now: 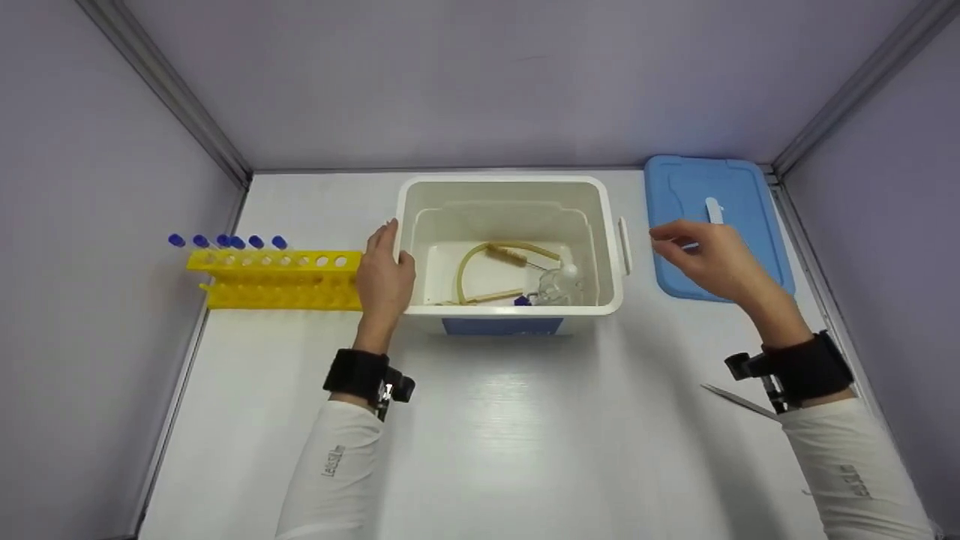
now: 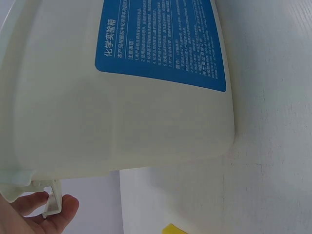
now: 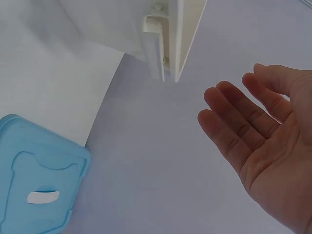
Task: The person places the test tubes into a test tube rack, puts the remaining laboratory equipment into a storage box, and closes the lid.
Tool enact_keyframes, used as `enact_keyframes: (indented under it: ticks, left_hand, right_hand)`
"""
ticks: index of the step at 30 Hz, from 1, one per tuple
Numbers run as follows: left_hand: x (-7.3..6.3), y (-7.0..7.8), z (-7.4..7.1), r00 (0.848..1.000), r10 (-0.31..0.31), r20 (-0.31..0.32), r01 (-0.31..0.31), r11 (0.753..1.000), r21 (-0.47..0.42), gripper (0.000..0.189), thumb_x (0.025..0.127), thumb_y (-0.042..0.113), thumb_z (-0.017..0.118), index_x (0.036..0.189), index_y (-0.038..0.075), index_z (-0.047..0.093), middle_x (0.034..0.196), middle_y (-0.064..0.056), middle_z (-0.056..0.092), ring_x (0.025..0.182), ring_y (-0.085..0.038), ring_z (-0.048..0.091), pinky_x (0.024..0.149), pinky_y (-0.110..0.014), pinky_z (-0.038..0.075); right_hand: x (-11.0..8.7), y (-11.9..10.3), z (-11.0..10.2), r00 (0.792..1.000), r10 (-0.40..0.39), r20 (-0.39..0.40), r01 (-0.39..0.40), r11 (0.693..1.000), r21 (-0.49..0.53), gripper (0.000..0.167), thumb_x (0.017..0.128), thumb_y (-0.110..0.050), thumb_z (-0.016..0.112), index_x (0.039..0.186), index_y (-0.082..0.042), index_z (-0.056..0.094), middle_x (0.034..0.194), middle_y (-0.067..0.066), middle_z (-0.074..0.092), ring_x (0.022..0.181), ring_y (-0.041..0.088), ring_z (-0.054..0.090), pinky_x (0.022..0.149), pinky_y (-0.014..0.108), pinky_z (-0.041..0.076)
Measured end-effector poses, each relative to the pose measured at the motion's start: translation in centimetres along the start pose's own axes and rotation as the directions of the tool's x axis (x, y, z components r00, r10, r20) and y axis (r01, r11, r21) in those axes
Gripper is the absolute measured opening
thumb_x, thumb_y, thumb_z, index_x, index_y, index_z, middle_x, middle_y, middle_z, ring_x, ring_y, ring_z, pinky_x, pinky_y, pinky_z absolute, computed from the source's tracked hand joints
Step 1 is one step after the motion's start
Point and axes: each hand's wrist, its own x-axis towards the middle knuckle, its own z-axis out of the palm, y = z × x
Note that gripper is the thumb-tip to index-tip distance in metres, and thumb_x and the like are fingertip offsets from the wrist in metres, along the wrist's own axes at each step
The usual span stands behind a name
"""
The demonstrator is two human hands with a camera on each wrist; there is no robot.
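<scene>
A white plastic storage box (image 1: 510,181) stands with its top uncovered, a blue printed label (image 2: 161,44) on its front. At its left side my left hand (image 1: 386,281) holds the white latch (image 2: 54,200), fingers curled about it. My right hand (image 3: 273,141) is apart from the box, relaxed and holding nothing, beside the right latch (image 1: 625,246). In the head view it overlaps the blue lid (image 1: 679,274). Inside the box lie a curved yellowish rubber tube (image 1: 463,274), a brush with a tan head (image 1: 507,256) and clear glassware (image 1: 559,286).
Left of the box, a yellow test tube rack (image 1: 285,296) holds several tubes with blue caps (image 1: 256,241). Metal tweezers (image 1: 739,400) lie near the right forearm. A white strip (image 1: 713,211) shows on the lid. Grey panels (image 1: 480,90) enclose the table (image 1: 480,442).
</scene>
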Motion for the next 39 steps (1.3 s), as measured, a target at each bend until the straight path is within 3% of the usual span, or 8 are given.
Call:
enact_keyframes:
  ticks: [2,4,6,8,11,13,26,39]
  left_hand:
    - [0.0,-0.1,0.1,1.0,0.002,-0.003,-0.002,1.0,0.003,0.051,0.097,0.014,0.054,0.148,0.014,0.048,0.15,-0.015,0.05,0.127,-0.035,0.059,0.099,-0.047,0.053]
    - [0.0,-0.1,0.1,1.0,0.006,-0.005,-0.006,1.0,0.006,0.051,0.097,0.014,0.054,0.148,0.014,0.048,0.149,-0.015,0.051,0.123,-0.036,0.061,0.093,-0.046,0.055]
    - [0.0,-0.1,0.2,1.0,0.01,-0.008,-0.01,1.0,0.007,0.051,0.097,0.014,0.054,0.147,0.014,0.048,0.149,-0.015,0.051,0.121,-0.036,0.062,0.089,-0.046,0.056]
    - [0.0,-0.1,0.2,1.0,0.013,-0.011,-0.012,1.0,0.005,0.05,0.097,0.015,0.054,0.147,0.014,0.048,0.149,-0.015,0.051,0.122,-0.036,0.062,0.091,-0.046,0.056]
    - [0.0,0.0,0.2,1.0,0.014,-0.014,-0.014,1.0,0.003,0.05,0.098,0.015,0.055,0.147,0.015,0.048,0.149,-0.015,0.051,0.126,-0.035,0.059,0.097,-0.046,0.054]
    - [0.0,0.0,0.3,1.0,0.011,-0.015,-0.011,1.0,0.006,0.051,0.098,0.015,0.055,0.148,0.015,0.048,0.149,-0.015,0.051,0.127,-0.035,0.059,0.098,-0.047,0.053]
    - [0.1,0.2,0.3,1.0,0.007,-0.006,-0.006,1.0,0.017,0.051,0.098,0.016,0.055,0.148,0.014,0.047,0.149,-0.015,0.05,0.13,-0.035,0.057,0.102,-0.048,0.052]
    - [0.1,0.1,0.2,0.999,0.029,-0.013,-0.029,0.999,-0.02,0.051,0.097,0.013,0.055,0.147,0.012,0.048,0.148,-0.017,0.051,0.128,-0.036,0.058,0.096,-0.047,0.054]
  right_hand:
    - [-0.6,0.8,0.1,1.0,0.019,0.012,-0.019,1.0,0.004,0.032,0.1,-0.024,0.057,0.121,-0.003,0.068,0.117,0.017,0.072,0.103,0.032,0.069,0.083,0.007,0.05]
    - [-1.2,1.6,0.2,0.999,0.032,0.032,-0.032,0.999,-0.002,0.032,0.1,-0.024,0.059,0.12,-0.003,0.069,0.117,0.016,0.072,0.102,0.031,0.068,0.08,0.0,0.043]
    - [-1.8,2.3,0.4,0.997,0.047,0.063,-0.046,0.999,-0.014,0.032,0.099,-0.025,0.06,0.12,-0.002,0.068,0.116,0.016,0.072,0.102,0.031,0.068,0.082,0.01,0.052]
    - [-2.4,3.1,0.6,0.992,0.071,0.107,-0.068,0.997,-0.024,0.034,0.098,-0.026,0.061,0.121,-0.002,0.068,0.116,0.017,0.072,0.103,0.032,0.068,0.086,0.028,0.059]
    - [-3.4,4.2,0.6,0.977,0.122,0.175,-0.119,0.992,-0.031,0.038,0.098,-0.029,0.061,0.125,-0.001,0.065,0.12,0.02,0.07,0.109,0.037,0.067,0.09,0.053,0.056]
    - [-4.0,4.9,0.7,0.965,0.151,0.214,-0.147,0.988,-0.038,0.042,0.098,-0.031,0.061,0.128,-0.002,0.064,0.123,0.022,0.068,0.112,0.04,0.065,0.092,0.057,0.053]
    - [-7.5,8.6,3.6,0.912,0.208,0.355,-0.173,0.977,-0.128,0.046,0.093,-0.03,0.068,0.127,0.001,0.063,0.124,0.025,0.066,0.115,0.044,0.061,0.094,0.058,0.051]
    - [-10.4,11.3,6.1,0.817,0.307,0.489,-0.212,0.947,-0.241,0.046,0.084,-0.027,0.076,0.12,0.001,0.065,0.112,0.024,0.069,0.105,0.042,0.064,0.088,0.056,0.053]
